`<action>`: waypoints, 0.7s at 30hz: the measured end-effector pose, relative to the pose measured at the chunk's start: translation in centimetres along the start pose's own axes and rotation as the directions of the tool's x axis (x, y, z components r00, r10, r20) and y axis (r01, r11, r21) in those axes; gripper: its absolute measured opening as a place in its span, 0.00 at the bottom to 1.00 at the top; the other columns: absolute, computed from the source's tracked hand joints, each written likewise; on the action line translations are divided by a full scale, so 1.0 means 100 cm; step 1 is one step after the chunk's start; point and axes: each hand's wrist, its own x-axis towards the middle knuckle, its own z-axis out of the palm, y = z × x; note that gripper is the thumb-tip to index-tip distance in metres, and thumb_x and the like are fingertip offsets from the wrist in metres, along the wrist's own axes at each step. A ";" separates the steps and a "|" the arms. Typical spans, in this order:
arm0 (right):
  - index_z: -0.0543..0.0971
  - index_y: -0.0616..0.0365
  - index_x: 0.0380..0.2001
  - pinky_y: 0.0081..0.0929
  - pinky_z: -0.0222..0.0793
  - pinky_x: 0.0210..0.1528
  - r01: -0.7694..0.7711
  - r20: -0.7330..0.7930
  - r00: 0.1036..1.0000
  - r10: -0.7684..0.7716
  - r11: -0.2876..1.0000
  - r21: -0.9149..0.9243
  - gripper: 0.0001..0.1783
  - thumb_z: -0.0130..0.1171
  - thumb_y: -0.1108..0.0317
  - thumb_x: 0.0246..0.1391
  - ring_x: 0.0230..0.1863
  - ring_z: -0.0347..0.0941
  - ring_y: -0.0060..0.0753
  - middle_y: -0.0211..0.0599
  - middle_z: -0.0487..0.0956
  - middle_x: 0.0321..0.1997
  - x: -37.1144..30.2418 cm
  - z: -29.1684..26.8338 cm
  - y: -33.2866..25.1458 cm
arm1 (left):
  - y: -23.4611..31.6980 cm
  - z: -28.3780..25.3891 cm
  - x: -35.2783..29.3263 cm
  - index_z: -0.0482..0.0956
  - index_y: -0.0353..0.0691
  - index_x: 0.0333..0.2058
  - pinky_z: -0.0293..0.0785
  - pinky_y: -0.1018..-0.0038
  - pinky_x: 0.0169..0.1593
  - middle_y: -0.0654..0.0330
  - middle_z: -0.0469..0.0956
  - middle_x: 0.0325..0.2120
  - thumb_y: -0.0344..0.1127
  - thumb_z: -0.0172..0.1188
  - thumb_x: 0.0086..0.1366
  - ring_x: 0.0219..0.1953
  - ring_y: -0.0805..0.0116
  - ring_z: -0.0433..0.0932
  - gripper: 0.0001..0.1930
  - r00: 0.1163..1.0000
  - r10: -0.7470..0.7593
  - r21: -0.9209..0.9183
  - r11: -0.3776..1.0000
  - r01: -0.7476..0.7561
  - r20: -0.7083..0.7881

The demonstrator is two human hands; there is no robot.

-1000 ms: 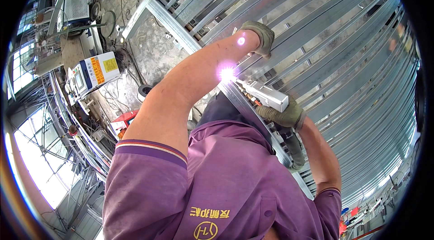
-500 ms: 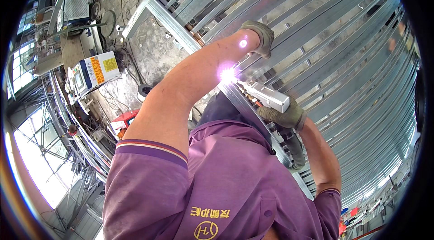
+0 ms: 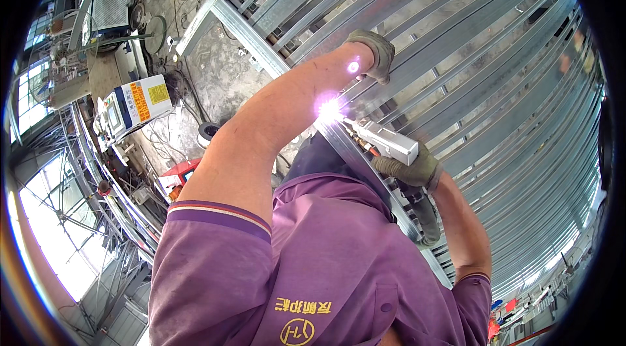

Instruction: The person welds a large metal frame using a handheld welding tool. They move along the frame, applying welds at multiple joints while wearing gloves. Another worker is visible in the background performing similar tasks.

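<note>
Two gloved hands work at one metal frame. The right hand is wrapped around the torch, perhaps so firmly to keep its tip steady at the bright glow on the rail. The torch lies between both hands. The left hand reaches over to the bars, fingers bent, maybe for support; whether it grips anything, I cannot tell.

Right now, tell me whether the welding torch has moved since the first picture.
Yes, slightly: the welding torch in the right hand has shifted toward the picture's lower right, judged against the unmoved metal frame.
</note>
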 end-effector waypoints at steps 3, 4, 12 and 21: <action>0.85 0.52 0.62 0.28 0.80 0.29 -0.048 0.003 0.999 0.047 0.999 0.023 0.34 0.84 0.50 0.56 0.30 0.82 0.20 0.28 0.87 0.36 -0.004 -0.001 -0.006 | -0.001 -0.002 0.000 0.86 0.38 0.60 0.89 0.66 0.50 0.55 0.90 0.54 0.55 0.71 0.70 0.45 0.60 0.94 0.29 1.000 0.004 0.001 1.000 -0.004 0.005; 0.85 0.52 0.62 0.28 0.80 0.30 -0.051 0.003 0.999 0.051 0.999 0.014 0.34 0.84 0.50 0.56 0.30 0.82 0.20 0.28 0.88 0.36 -0.004 -0.001 -0.006 | -0.001 -0.002 0.000 0.86 0.38 0.60 0.89 0.66 0.50 0.55 0.90 0.54 0.55 0.71 0.70 0.45 0.60 0.94 0.29 1.000 0.005 0.003 1.000 -0.005 0.001; 0.85 0.54 0.62 0.28 0.81 0.29 0.032 -0.018 0.999 -0.032 0.999 -0.008 0.35 0.83 0.50 0.56 0.30 0.82 0.21 0.32 0.88 0.38 -0.003 0.001 0.003 | -0.001 -0.004 -0.003 0.86 0.39 0.61 0.91 0.67 0.49 0.54 0.89 0.55 0.55 0.71 0.71 0.46 0.60 0.93 0.29 1.000 -0.005 -0.018 1.000 0.005 0.004; 0.84 0.54 0.63 0.29 0.80 0.25 -0.100 0.016 0.995 0.100 0.995 0.025 0.36 0.82 0.49 0.57 0.25 0.80 0.22 0.32 0.87 0.35 -0.007 -0.002 -0.006 | -0.003 -0.002 0.001 0.88 0.40 0.59 0.89 0.65 0.50 0.55 0.90 0.53 0.55 0.71 0.69 0.47 0.59 0.92 0.29 1.000 -0.003 0.033 0.999 0.004 -0.020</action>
